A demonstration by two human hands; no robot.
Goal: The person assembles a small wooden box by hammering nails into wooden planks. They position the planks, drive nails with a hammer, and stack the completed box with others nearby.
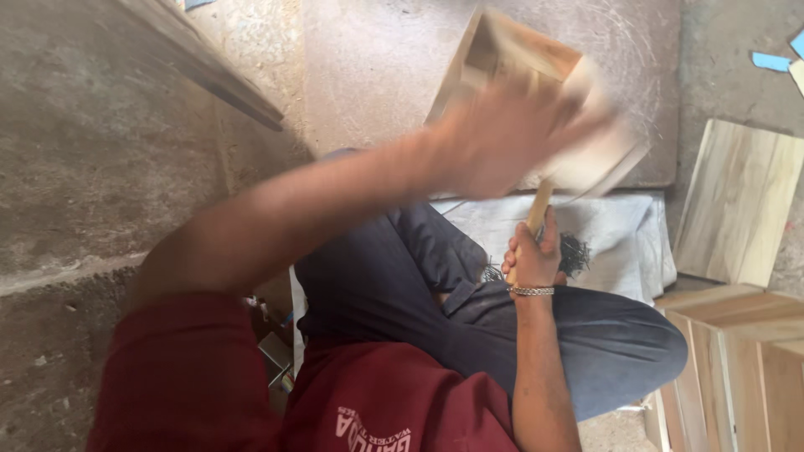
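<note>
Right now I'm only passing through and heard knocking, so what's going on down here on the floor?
A person sits cross-legged on the concrete floor. The left hand, blurred by motion, is on a small open wooden box frame that rests on a stone slab. The right hand has its grip around a wooden handle; what is at the handle's top end is blurred. Dark nails lie on a white sheet beside the knee, and wooden boards lie to the right.
</note>
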